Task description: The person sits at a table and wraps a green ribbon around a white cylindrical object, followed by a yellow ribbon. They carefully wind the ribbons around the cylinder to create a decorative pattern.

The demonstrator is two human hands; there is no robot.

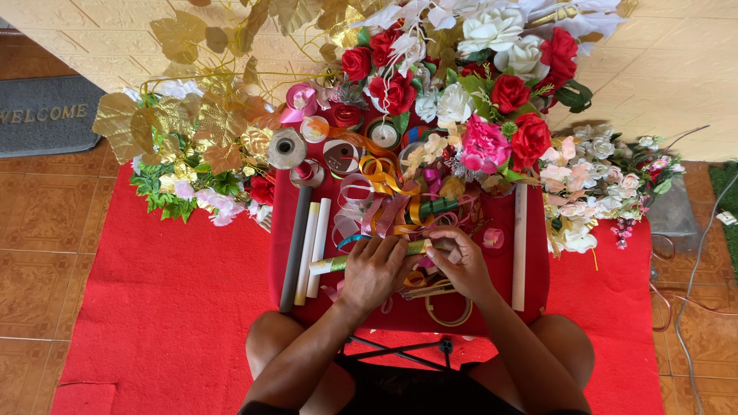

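Wrapping stick [338, 264], table edge [407, 327] near

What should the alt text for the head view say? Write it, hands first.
Both hands, the left hand and right hand, hold a stick partly wrapped in green tape over a small red-covered table. Ribbon spools, loose ribbons, pale rods and artificial flowers crowd the table above a red mat.

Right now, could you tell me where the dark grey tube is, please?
In the head view, the dark grey tube lies lengthwise at the red table's left edge, beside two white tubes, left of the left hand.
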